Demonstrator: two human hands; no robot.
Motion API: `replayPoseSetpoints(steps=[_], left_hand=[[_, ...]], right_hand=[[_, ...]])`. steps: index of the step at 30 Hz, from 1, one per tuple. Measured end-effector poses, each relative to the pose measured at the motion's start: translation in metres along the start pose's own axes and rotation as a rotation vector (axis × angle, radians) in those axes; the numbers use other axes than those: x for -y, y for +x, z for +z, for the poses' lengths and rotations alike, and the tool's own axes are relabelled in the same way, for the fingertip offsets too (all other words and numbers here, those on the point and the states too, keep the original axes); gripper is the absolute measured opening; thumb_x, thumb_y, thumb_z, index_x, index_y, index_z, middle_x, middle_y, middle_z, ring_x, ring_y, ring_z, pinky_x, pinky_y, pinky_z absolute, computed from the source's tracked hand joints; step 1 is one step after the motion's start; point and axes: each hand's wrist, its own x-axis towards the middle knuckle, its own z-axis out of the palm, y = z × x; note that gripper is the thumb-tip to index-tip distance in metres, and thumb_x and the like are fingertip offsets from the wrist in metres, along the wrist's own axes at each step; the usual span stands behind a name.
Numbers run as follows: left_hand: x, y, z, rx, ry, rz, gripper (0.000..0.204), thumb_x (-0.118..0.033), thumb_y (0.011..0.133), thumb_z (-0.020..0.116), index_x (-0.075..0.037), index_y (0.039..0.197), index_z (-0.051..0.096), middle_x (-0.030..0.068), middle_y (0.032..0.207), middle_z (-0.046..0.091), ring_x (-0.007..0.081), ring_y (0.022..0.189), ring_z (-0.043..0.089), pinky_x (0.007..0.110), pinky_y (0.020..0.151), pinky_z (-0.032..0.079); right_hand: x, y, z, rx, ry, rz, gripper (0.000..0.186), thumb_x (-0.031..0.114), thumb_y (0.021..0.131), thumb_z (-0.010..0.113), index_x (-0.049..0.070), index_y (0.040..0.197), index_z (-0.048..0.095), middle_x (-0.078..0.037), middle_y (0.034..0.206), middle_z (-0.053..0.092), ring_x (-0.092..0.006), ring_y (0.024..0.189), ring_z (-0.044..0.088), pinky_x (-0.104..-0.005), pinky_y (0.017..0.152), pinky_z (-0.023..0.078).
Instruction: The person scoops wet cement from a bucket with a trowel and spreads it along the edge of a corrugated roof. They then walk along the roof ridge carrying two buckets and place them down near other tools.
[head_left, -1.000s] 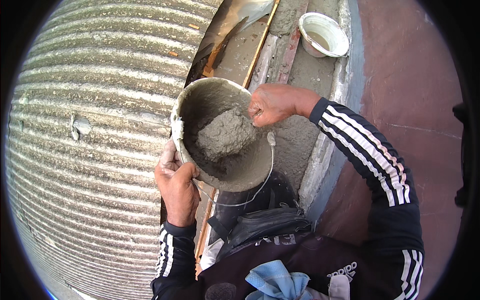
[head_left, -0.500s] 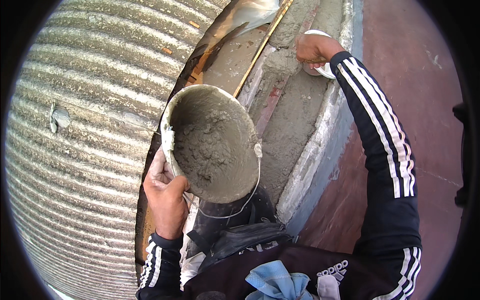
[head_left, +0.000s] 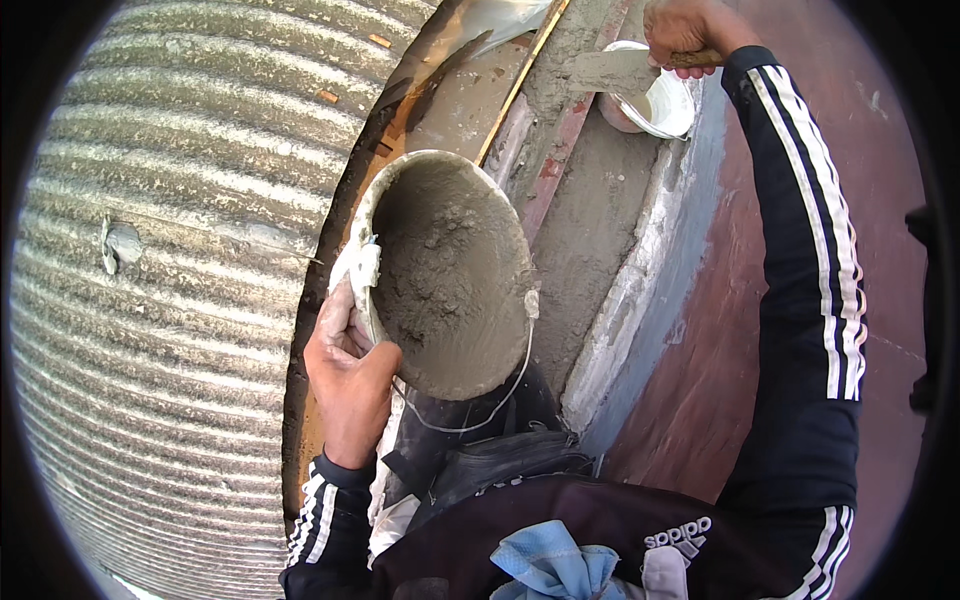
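Observation:
My left hand [head_left: 345,380] grips the rim of a bucket [head_left: 500,335], thumb outside and fingers beneath the edge. The bucket is tilted toward me, and grey wet mortar [head_left: 430,270] lies inside it. Its wire handle hangs down at the near side. Farther off to the right, my right hand [head_left: 690,35] is closed round the handle of a trowel [head_left: 612,72]. The mortar-smeared blade points left, over the wet mortar strip and the edge of a small white bucket [head_left: 675,110]. That white bucket leans on its side on the ledge.
Corrugated roofing [head_left: 180,250] fills the left side. A reddish long bar [head_left: 560,160] lies along the mortar-covered ledge [head_left: 590,240], with a thin wooden strip [head_left: 520,85] beside it. At right is a dark red surface [head_left: 800,130]. Clear plastic sheet [head_left: 500,20] lies at the far end.
My right hand has moved away and to the right, bringing the trowel blade and the white bucket into clearer view. The large bucket has shifted slightly right with my left hand.

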Motion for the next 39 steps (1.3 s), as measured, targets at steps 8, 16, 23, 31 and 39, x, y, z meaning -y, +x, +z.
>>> replayPoseSetpoints(steps=[8,16,23,31,39], left_hand=[[-0.005,0.000,0.011,0.054,0.190,0.107,0.076,0.013,0.072,0.049,0.015,0.148,0.051,0.0047,0.100,0.067,0.0057,0.076,0.056,0.019,0.065,0.042],[0.004,-0.016,0.010,0.199,0.216,0.111,0.076,0.014,0.074,0.050,0.015,0.150,0.049,0.0114,0.128,0.067,0.0105,0.098,0.063,0.020,0.077,0.048],[0.001,-0.011,-0.007,0.258,0.195,0.008,0.079,0.016,0.075,0.047,0.012,0.153,0.047,0.0105,0.126,0.070,0.0093,0.090,0.065,0.021,0.069,0.049],[0.003,-0.024,-0.002,0.177,0.230,0.068,0.080,0.017,0.076,0.048,0.014,0.156,0.041,0.0168,0.142,0.063,0.0182,0.118,0.066,0.027,0.090,0.055],[0.006,-0.044,0.015,0.240,0.314,0.146,0.075,0.011,0.075,0.059,0.010,0.149,0.052,0.0038,0.124,0.056,0.0059,0.092,0.048,0.019,0.081,0.042]], right_hand=[[0.096,-0.072,0.201,-0.694,-0.726,-0.660,0.015,0.018,0.083,0.076,0.003,0.083,0.079,-0.017,0.083,0.077,-0.0317,0.079,0.078,-0.0450,0.065,0.059],[0.126,-0.016,0.319,-0.927,-0.656,-0.757,0.016,0.021,0.084,0.070,0.009,0.084,0.081,-0.010,0.084,0.074,-0.0297,0.084,0.073,-0.0409,0.069,0.055],[0.138,0.016,0.332,-1.168,-0.600,-1.174,0.017,0.026,0.079,0.071,0.013,0.081,0.081,-0.009,0.084,0.076,-0.0275,0.089,0.074,-0.0409,0.081,0.057],[0.107,-0.015,0.313,-1.361,-0.689,-1.031,0.015,0.021,0.080,0.072,0.008,0.084,0.078,-0.006,0.077,0.064,-0.0238,0.083,0.066,-0.0360,0.073,0.050],[0.101,0.023,0.345,-0.834,-0.576,-0.964,0.015,0.021,0.076,0.070,0.011,0.081,0.079,-0.014,0.085,0.076,-0.0325,0.087,0.074,-0.0436,0.080,0.059]])
